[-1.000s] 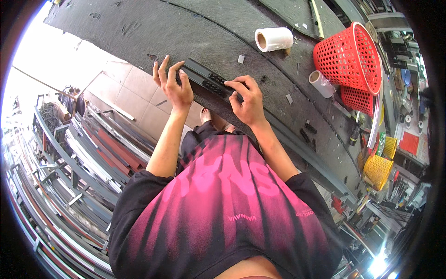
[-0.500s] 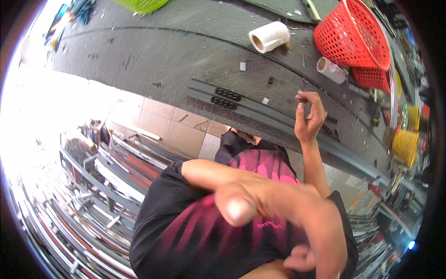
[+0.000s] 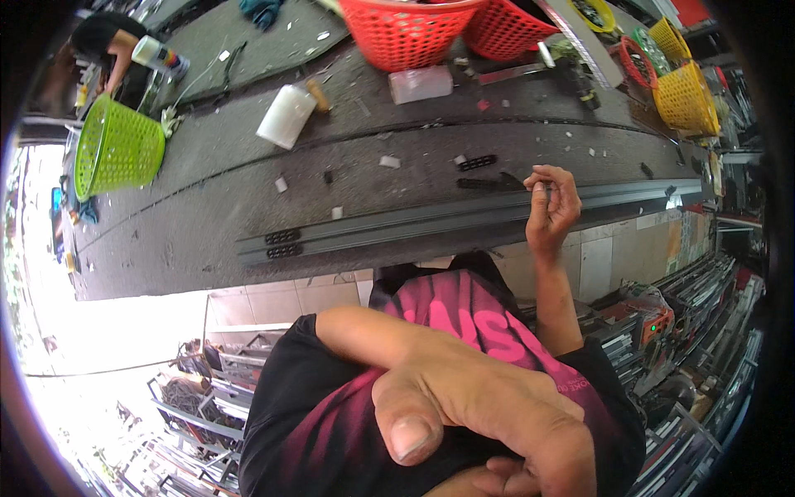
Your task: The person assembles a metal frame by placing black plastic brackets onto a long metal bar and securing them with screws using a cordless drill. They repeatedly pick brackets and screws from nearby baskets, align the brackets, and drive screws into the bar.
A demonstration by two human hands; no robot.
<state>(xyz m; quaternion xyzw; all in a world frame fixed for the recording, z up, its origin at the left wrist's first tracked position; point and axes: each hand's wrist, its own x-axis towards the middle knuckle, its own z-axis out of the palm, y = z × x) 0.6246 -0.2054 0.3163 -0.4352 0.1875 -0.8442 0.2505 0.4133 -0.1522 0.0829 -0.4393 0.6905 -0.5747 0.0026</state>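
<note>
Our right hand [image 3: 551, 207], right of centre in the frame, has its grip curled shut, thumb and fingertips pinching something too small to make out. It hovers just over the near edge of the bench [image 3: 190, 224], at the long grey metal rail [image 3: 431, 222].

Our left hand [image 3: 489, 414] fills the lower centre, very close to the lens, thumb forward, fingers loosely folded; whether it holds anything we cannot tell. Beneath it, our pink-and-black shirt [image 3: 331, 422].

The rail lies flat along the bench's near edge, long axis running left-right across the frame, rising slightly toward the right. Two black slotted inserts [image 3: 283, 243] sit in its left end. Two more black slotted pieces [image 3: 478, 162] lie loose on the bench just above the rail, close to our right hand.

Containers, counted: two red baskets [image 3: 406, 33] at top centre, contents hidden from us; one green basket [image 3: 116, 147] at upper left, lying on its side, looks empty; two yellow baskets [image 3: 686, 98] at upper right, contents unclear. One white roll [image 3: 286, 116] lies tilted left of the red baskets; one clear plastic bottle [image 3: 421, 83] lies on its side just below them. Small white scraps dot the bench top.

Another person's arm [image 3: 116, 58], upper left corner, holds a spray can [image 3: 159, 56].
</note>
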